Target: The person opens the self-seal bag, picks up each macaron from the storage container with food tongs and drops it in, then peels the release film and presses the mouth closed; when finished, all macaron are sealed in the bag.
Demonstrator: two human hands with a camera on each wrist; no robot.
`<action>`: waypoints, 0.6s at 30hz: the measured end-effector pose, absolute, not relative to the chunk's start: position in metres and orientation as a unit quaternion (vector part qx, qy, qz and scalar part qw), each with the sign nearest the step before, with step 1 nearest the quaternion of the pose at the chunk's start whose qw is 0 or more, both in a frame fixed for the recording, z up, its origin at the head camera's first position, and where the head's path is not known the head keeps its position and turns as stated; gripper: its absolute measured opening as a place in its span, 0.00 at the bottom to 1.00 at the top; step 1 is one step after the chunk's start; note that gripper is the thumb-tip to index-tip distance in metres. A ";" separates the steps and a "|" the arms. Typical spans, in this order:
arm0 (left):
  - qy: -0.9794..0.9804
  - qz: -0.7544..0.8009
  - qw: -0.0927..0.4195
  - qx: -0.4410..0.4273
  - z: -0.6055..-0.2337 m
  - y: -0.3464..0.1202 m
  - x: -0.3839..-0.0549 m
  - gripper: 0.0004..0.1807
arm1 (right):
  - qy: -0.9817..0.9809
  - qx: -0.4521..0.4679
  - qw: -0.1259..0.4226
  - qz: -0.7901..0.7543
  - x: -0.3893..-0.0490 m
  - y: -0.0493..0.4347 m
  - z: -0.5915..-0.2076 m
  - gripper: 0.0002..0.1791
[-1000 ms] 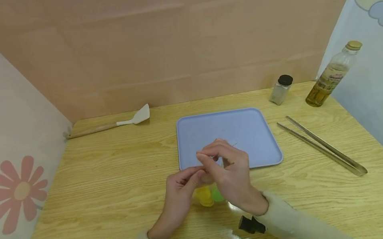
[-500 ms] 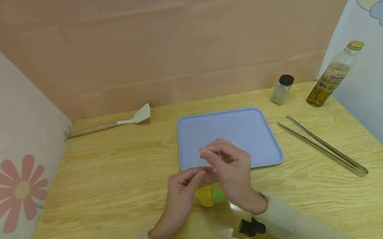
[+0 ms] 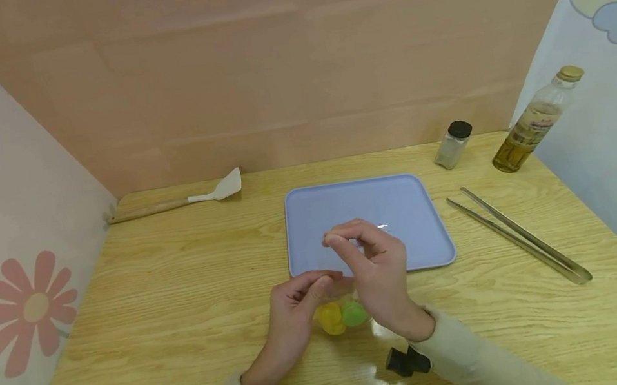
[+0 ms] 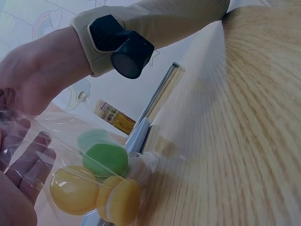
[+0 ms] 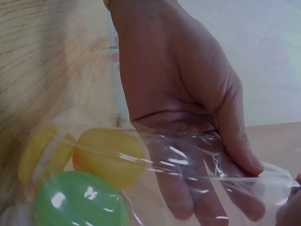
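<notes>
A clear plastic bag (image 5: 178, 157) hangs between my hands, with a green macaron (image 4: 106, 160), yellow macarons (image 4: 120, 200) and a whitish one (image 4: 137, 169) low inside it. My left hand (image 3: 294, 305) pinches the bag's upper part between thumb and forefinger, other fingers behind the film. Higher and to the right, my right hand (image 3: 374, 268) has thumb and forefinger tips together, pinching the bag's upper edge; its tips barely show at the border of the right wrist view. The hands are a little apart. Most of the bag's top is hidden by the right hand in the head view.
Behind the hands lies a blue tray (image 3: 297, 220). Metal tongs (image 3: 519, 236) lie to its right. A black-capped jar (image 3: 452, 145) and an oil bottle (image 3: 536, 123) stand at the back right. A white spatula (image 3: 226, 186) with a wooden handle lies at the back left.
My right hand has moved slightly up and right, away from the left hand, fingertips still pinched. The left hand has stayed nearly in place, and more of the green macaron shows.
</notes>
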State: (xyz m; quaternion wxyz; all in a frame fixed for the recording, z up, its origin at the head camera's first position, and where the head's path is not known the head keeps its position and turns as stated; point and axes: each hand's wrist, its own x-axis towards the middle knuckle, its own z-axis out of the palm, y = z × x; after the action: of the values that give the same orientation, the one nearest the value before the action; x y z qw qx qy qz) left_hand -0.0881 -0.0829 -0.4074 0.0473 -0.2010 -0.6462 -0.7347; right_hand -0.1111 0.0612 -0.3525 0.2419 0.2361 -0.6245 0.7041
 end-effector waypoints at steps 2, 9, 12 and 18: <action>-0.643 -0.739 0.047 -0.199 -0.407 -0.083 -0.088 0.10 | -0.628 0.235 0.250 0.698 -0.112 0.062 -0.351 0.05; -0.652 -0.736 0.036 -0.179 -0.404 -0.083 -0.087 0.10 | -0.616 0.238 0.275 0.699 -0.115 0.066 -0.347 0.05; -0.646 -0.742 0.029 -0.179 -0.403 -0.083 -0.087 0.11 | -0.597 0.243 0.282 0.710 -0.116 0.069 -0.345 0.05; -0.649 -0.741 0.032 -0.169 -0.403 -0.084 -0.087 0.10 | -0.579 0.245 0.292 0.721 -0.119 0.075 -0.337 0.05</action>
State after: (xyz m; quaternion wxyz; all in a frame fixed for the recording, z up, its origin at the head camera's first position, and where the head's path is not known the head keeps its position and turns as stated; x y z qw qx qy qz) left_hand -0.0873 -0.0842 -0.4027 0.0315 -0.1695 -0.6486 -0.7413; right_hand -0.1190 0.0746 -0.3370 0.2923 0.2448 -0.5792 0.7205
